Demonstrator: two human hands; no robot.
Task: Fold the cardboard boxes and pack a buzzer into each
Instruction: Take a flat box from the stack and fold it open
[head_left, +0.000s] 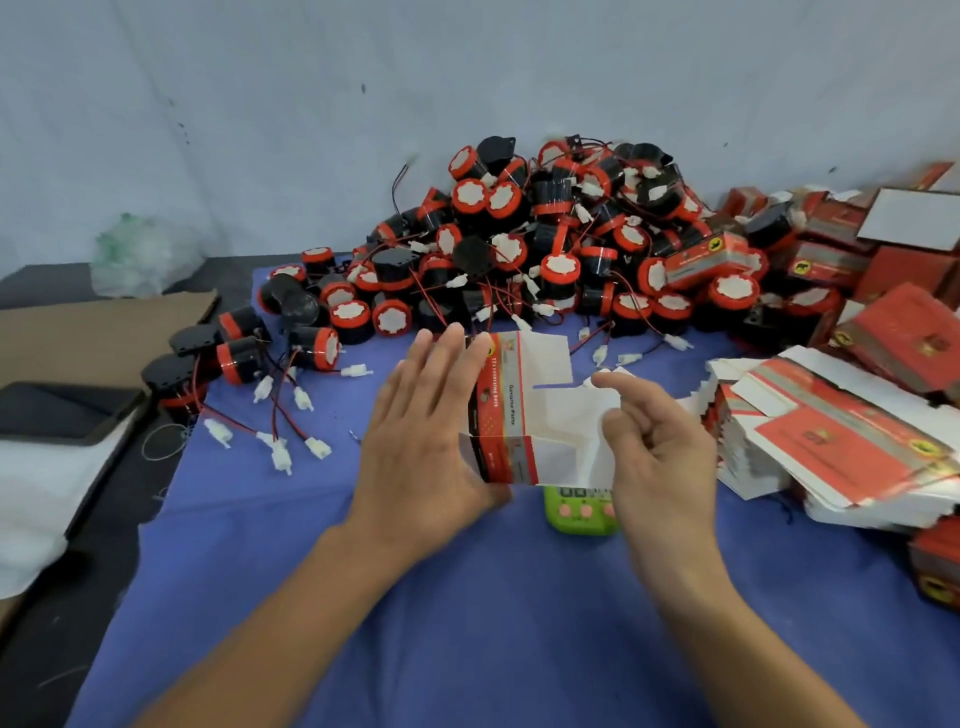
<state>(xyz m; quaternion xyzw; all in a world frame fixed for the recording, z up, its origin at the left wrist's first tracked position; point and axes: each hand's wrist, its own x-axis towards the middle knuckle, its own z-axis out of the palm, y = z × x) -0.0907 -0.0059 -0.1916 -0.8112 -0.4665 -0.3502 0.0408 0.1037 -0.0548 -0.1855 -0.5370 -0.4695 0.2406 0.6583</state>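
Observation:
A partly folded red and white cardboard box (524, 415) hangs in the air above the blue cloth at the centre. My left hand (421, 431) lies flat against its red left side, fingers straight, thumb under the lower edge. My right hand (654, 447) pinches a white flap on the box's right side between index finger and thumb, the other fingers curled. A big heap of black and red buzzers (545, 249) with red and black wires and white plugs lies behind the box. A stack of flat unfolded boxes (831, 447) sits at the right.
A green timer (582, 512) lies on the blue cloth (467, 623), partly hidden beneath the box. Folded red boxes (893, 260) pile up at the back right. Brown cardboard (93, 327), a dark tray (62, 410) and a plastic bag (135, 260) sit at the left.

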